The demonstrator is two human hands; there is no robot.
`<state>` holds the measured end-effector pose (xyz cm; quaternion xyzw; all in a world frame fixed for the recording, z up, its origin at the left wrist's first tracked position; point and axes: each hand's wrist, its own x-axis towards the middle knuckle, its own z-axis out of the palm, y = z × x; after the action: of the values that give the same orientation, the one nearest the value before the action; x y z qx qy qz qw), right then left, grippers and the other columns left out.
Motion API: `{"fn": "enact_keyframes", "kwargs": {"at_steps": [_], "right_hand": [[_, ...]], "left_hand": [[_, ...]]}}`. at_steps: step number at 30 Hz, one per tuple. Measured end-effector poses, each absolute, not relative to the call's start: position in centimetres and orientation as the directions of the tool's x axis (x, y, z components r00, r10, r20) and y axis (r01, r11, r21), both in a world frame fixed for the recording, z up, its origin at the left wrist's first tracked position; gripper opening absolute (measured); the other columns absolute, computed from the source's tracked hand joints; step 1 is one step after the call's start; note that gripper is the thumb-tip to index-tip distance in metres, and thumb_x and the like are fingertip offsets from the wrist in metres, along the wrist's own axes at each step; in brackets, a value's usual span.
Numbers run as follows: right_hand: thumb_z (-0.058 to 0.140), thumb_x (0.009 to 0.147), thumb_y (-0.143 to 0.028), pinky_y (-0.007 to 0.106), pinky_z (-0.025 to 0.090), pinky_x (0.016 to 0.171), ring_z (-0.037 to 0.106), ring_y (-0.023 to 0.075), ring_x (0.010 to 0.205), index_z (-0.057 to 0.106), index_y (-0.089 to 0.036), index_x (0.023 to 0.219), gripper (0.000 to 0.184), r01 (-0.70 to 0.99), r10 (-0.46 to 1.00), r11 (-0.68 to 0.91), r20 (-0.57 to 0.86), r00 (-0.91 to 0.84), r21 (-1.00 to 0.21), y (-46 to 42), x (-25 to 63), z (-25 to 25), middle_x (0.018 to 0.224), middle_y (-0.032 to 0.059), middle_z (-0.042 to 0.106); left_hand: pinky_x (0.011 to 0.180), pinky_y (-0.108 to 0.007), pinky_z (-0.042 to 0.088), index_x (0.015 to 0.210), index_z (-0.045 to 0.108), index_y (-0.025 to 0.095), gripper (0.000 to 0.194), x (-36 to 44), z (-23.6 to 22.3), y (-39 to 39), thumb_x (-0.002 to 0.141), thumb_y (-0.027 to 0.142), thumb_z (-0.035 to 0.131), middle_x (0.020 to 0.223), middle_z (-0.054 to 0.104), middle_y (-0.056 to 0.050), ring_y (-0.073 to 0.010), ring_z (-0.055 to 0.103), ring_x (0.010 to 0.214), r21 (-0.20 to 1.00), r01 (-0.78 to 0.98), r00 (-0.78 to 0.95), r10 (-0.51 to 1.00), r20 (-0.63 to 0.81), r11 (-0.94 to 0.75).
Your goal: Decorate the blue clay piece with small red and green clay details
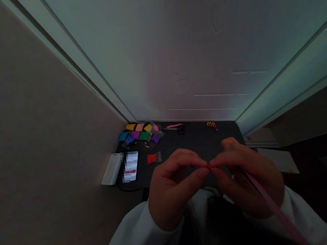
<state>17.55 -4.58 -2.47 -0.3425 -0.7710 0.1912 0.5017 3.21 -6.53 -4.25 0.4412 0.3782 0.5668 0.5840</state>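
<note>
My left hand (176, 186) is closed, thumb and forefinger pinching a tiny red piece (209, 166) that looks like modelling clay. From the other side, the thumb and forefinger of my right hand (250, 178) pinch the same piece, so the fingertips of both hands nearly meet. A long, narrow pink tool (269, 203) is tucked in my right hand and slants down toward the lower right; its kind cannot be made out. On the dark table, left of my hands, lies a small clear packet with a red block (152, 159).
Several coloured packets (144, 135) cluster at the table's back left. A lit phone (130, 166) lies beside a white object (112, 169). Scissors (178, 129) rest near a pink item (174, 125) at the back. A yellow-dotted red piece (211, 124) sits back right. A white panel (174, 53) rises behind the table (193, 141).
</note>
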Motion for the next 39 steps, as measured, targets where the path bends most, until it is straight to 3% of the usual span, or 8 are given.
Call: {"fn": "enact_keyframes", "kwargs": {"at_steps": [31,39], "right_hand": [[0.059,0.067,-0.006,0.028,0.039,0.056,0.045,0.0085,0.050,0.059,-0.016,0.076,0.013,0.338,0.737,0.675,0.618,-0.274,-0.655,-4.73,17.98,-2.82,0.054,-0.0039,0.049],[0.059,0.066,-0.006,0.031,0.039,0.057,0.042,0.0073,0.046,0.060,-0.015,0.074,0.012,0.377,0.691,0.717,0.668,-0.276,-0.586,-4.52,17.48,-2.98,0.052,-0.0046,0.048]], "left_hand": [[0.072,-0.024,0.042,0.074,0.068,0.023,0.009,3.55,-5.06,-6.17,0.068,0.015,0.068,0.075,0.059,0.000,-0.0124,0.054,0.076,0.933,-0.359,0.069,0.997,0.040,-0.012],[0.072,-0.024,0.042,0.073,0.068,0.021,0.005,3.17,-4.99,-6.35,0.070,0.018,0.066,0.075,0.059,0.000,-0.0127,0.054,0.076,0.940,-0.340,0.085,0.996,0.003,0.026]]}}
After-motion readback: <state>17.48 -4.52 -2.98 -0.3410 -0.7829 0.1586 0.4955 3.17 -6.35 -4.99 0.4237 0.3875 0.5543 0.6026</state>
